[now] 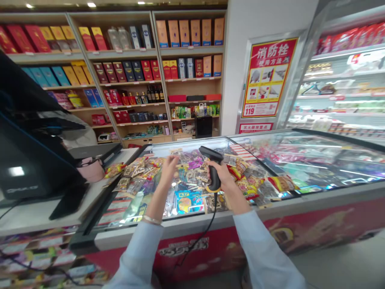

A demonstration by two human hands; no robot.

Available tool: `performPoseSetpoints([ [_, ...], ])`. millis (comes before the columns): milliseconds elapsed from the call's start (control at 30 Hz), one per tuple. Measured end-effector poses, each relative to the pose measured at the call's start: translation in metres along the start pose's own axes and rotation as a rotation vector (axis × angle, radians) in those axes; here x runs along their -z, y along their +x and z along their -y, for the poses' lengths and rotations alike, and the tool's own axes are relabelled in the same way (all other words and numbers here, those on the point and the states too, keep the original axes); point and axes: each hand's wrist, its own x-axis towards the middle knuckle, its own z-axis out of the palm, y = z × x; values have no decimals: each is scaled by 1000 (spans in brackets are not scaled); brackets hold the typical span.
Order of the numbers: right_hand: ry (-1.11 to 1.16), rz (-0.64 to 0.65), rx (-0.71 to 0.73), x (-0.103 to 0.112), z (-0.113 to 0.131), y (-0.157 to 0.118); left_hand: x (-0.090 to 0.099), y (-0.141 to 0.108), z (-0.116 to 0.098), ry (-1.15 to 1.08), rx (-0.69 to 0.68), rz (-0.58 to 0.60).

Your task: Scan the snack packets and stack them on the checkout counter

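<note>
A black handheld scanner (214, 179) with a cable running down from its handle is held in my right hand (221, 171), my fingers wrapped round the grip. To its left my left hand (170, 163) is raised over the packets, its fingers drawn together; whatever they hold, if anything, is too small to name. Beneath both hands, many snack packets lie on the glass-topped freezer (192, 225). A blue packet (189, 202) is below and between my hands, and a red and yellow packet (282, 183) lies farther right.
On the left counter (87, 200) stand a black machine (36, 160) and a pink container (91, 170). Shelves (132, 84) of boxes and bottles line the back wall. A red poster (269, 78) hangs at the right, beside a lit display fridge (345, 88).
</note>
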Motion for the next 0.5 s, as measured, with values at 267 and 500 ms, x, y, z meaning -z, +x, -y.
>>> performPoseSetpoints([
  [267,72,-231,91,108,51,0,-143,-13,-16,134,66,175],
  [500,115,-443,98,177,62,-4,-212,-22,-15,404,-44,398],
])
